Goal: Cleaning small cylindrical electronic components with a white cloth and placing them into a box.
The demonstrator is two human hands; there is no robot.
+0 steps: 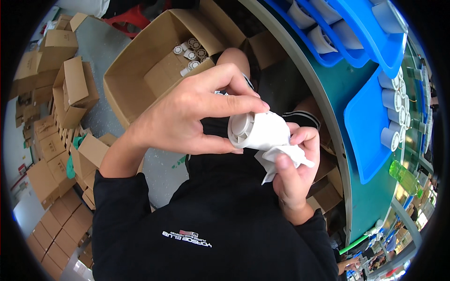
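Note:
My left hand [187, 112] grips a short white plastic cylinder [255, 132] by its ribbed open end, thumb below and fingers on top. My right hand [293, 168] holds a crumpled white cloth [281, 154] pressed against the cylinder's far end and side. Both hands are close in front of my dark-clothed body, above my lap.
An open cardboard box [140, 70] on the floor at upper left holds several white cylinders [192, 50]. Blue trays [370, 126] with more white cylinders lie on a green workbench [337, 93] at right. A green bottle [405, 177] stands there. Stacks of small cardboard boxes [51, 154] fill the left floor.

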